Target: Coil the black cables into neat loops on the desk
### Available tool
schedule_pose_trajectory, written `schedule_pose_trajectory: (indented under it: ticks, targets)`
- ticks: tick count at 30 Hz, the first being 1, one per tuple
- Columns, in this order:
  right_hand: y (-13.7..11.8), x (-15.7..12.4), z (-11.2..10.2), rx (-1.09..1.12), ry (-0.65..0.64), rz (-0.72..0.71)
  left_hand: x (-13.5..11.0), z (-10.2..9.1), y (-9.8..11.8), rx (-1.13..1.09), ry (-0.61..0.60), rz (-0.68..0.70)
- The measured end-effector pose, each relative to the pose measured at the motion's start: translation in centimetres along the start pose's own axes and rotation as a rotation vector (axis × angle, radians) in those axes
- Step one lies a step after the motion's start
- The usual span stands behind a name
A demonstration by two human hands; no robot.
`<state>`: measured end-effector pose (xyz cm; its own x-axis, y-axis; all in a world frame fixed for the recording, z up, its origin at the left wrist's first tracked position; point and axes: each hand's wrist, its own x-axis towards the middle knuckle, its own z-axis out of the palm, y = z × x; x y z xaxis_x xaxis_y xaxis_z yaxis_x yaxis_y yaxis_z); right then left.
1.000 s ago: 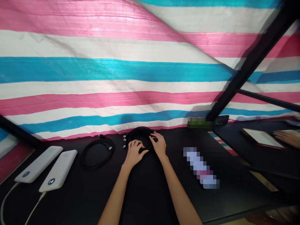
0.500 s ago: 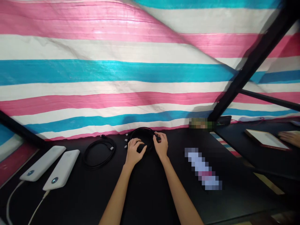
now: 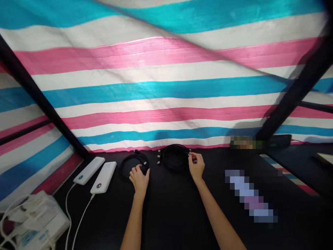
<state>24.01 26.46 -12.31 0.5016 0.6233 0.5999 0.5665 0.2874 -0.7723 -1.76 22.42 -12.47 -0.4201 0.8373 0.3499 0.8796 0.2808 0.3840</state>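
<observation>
Two coiled black cables lie side by side on the black table. My left hand (image 3: pixel 139 178) is at the near right edge of the left cable coil (image 3: pixel 124 159), palm down, with thumb and fingers apart. A light-tipped plug shows just beyond its fingertips. My right hand (image 3: pixel 196 167) is at the right side of the other cable coil (image 3: pixel 174 168), fingers pinched at a small cable end there. Several light-tipped plugs stick out on that coil's left side.
Two white power banks (image 3: pixel 104 177) with white cords lie on the left. A white box with tangled white cables (image 3: pixel 44 222) stands at the near left. A blurred-out long item (image 3: pixel 247 194) lies on the right. Striped sheeting (image 3: pixel 166 90) and black frame bars rise behind.
My left hand has moved from the right coil to the left one. My right hand stays by the right coil, its fingers now drawn together at a cable end. The view has swung left.
</observation>
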Motion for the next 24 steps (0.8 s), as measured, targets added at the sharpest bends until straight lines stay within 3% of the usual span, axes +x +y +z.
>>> schedule_pose_trajectory:
  ticks: [5, 9, 13, 16, 21, 22, 24]
  targets:
    - [-1.1, -1.0, -0.6, 0.016, -0.018, 0.017, -0.7, -0.8, -1.0, 0.051, -0.099, 0.161]
    - [-2.5, -2.8, -1.7, 0.043, -0.038, 0.035, -2.0, -2.1, -0.3, 0.093, -0.161, 0.19]
    - [-4.2, -5.1, -3.1, 0.07, -0.134, 0.031, -3.7, -3.4, -0.2, 0.017, -0.316, 0.186]
    - [-5.4, -6.6, -3.8, 0.094, -0.223, 0.039, -5.0, -4.3, -0.6, -0.15, -0.426, 0.078]
    - [-7.9, -8.7, -4.5, 0.187, -0.359, 0.115, -6.8, -6.5, 0.0, -0.699, -0.696, -0.058]
    - [-8.6, -9.0, -4.7, 0.212, -0.391, 0.139, -7.0, -7.2, 0.4, -0.78, -0.722, -0.082]
    - [-10.2, -9.6, -5.2, 0.257, -0.481, 0.187, -7.4, -9.1, 1.4, -0.922, -0.651, -0.108]
